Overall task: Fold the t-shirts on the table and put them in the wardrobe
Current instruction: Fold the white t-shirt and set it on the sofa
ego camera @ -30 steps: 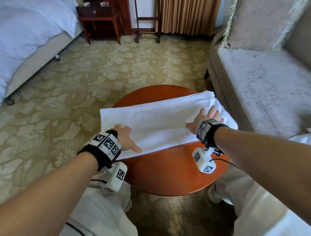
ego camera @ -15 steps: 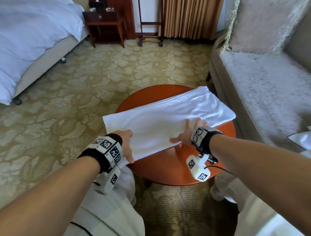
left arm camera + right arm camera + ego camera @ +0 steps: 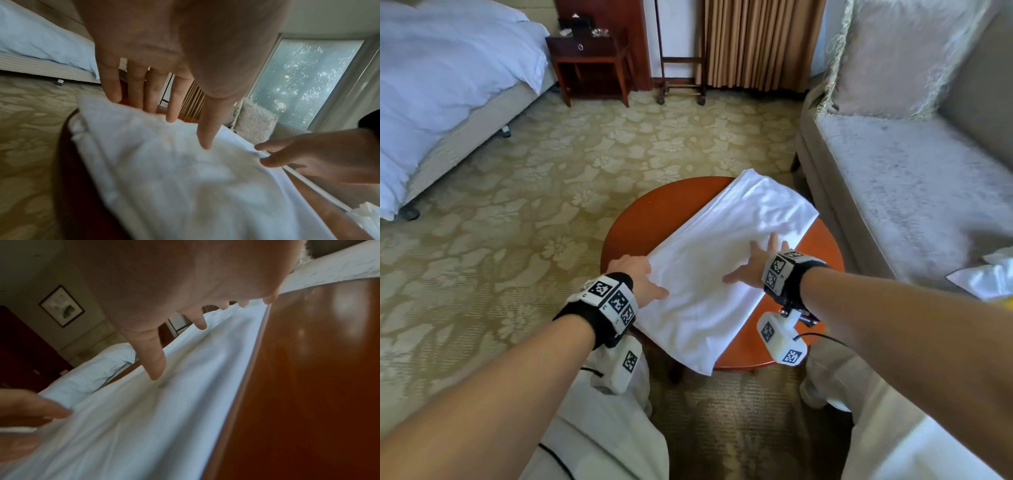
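T-shirt (image 3: 726, 274), one, under two hands (image 3: 755, 263)

daylit head view sharp; wrist views dim, blurred, edges warped.

One white t-shirt (image 3: 726, 270), one round table (image 3: 654, 212), two hands.
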The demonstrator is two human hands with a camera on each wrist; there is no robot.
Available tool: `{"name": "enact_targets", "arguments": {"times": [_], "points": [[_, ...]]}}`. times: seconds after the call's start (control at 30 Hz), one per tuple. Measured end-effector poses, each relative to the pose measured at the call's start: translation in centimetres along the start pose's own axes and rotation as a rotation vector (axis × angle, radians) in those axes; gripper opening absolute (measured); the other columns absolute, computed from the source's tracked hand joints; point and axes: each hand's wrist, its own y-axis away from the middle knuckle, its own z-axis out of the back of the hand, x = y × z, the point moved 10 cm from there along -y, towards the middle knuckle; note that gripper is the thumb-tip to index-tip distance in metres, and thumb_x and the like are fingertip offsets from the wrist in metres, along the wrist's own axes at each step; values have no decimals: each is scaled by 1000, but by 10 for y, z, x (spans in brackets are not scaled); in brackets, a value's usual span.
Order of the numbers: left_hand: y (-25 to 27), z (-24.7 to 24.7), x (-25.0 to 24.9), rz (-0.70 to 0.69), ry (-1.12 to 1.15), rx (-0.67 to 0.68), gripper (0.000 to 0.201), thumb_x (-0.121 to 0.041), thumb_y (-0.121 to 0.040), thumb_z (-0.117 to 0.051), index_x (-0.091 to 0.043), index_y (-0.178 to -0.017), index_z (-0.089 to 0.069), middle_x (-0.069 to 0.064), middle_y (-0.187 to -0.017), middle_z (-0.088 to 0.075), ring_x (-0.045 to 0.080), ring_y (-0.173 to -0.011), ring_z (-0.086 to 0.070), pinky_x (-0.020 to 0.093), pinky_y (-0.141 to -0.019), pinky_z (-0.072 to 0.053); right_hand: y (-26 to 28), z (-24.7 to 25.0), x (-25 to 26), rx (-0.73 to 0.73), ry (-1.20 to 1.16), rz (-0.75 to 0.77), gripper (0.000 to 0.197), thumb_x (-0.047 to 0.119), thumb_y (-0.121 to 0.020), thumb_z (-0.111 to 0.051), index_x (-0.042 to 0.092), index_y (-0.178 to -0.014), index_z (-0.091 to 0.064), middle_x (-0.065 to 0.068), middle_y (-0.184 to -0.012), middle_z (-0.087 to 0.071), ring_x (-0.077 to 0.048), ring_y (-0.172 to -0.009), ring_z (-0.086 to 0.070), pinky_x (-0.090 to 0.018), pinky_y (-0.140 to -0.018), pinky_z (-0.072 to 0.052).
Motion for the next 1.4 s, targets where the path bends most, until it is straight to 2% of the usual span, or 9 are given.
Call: {"name": "enact_targets", "arguments": {"times": [0.27,0.47,0.63,0.87,1.0,1.1,1.2,1.27,1.4], "points": [[8,-20,21,35,-71,7,65,-52,-71,-80,-11,-117,-58,7,-138,-45,28,-127,-44,42,-100,-45,13,-47,9,17,74,101,128,83,-58,-60,34,-151,14,-7,-159,23,-37,-145,20,-64,-113,-4],[25,-40,41,125,-65,174,92,-65,-54,-84,2,-113,-63,18,-109,-67,31,-97,-66,35,-69,-54,10,-39,34,77,180,254,122,67,-64,-69,39,-150,13,0,-158,27,-29,-145,24,-63,-112,7],[35,-63,49,169,92,216,131,-90,-17,-69,-4,-115,-64,17,-110,-65,32,-93,-67,40,-81,-58,19,-37,27,110,234,223,120,55,-66,-76,45,-150,9,5,-159,23,-36,-147,11,-64,-113,-11],[45,-83,35,222,448,121,105,-55,-29,-92,3,-111,-60,14,-99,-68,31,-89,-67,42,-81,-59,48,-36,-29,51,120,71,120,58,-64,-78,41,-152,2,-5,-161,14,-38,-147,-4,-57,-112,-22],[60,-95,38,278,580,92,136,-55,-29,-91,3,-140,-38,18,-130,-57,34,-114,-58,45,-95,-52,71,-37,-67,-83,-74,-144,122,66,-63,-76,24,-154,-6,-12,-159,5,-36,-146,-5,-56,-115,-22],[73,-104,39,278,678,88,123,-48,-41,-90,-6,-144,-38,14,-136,-54,33,-117,-56,46,-97,-50,91,-49,-100,-200,-269,-382,130,76,-55,-73,19,-151,-7,-15,-156,-5,-35,-143,-14,-53,-114,-23],[87,-108,36,266,806,56,106,-30,-53,-93,0,-141,-41,18,-133,-56,36,-116,-57,47,-95,-51,92,-92,-97,26,-532,-317,118,80,-51,-65,13,-144,-34,-12,-134,-49,-34,-115,-53,-47,-98,-45],[97,-108,33,261,850,42,77,-13,-69,-87,10,-131,-48,22,-117,-62,36,-103,-63,46,-88,-54,99,-117,-86,176,-750,-246,83,61,-67,-73,5,-125,-53,-12,-105,-62,-28,-86,-61,-39,-82,-52],[107,-108,33,251,912,95,32,-10,-81,-78,5,-105,-62,18,-89,-64,24,-70,-59,32,-63,-50,136,-116,-70,251,-721,-134,28,27,-92,-65,4,-87,-50,-8,-69,-52,-17,-48,-51,-17,-43,-44]]}}
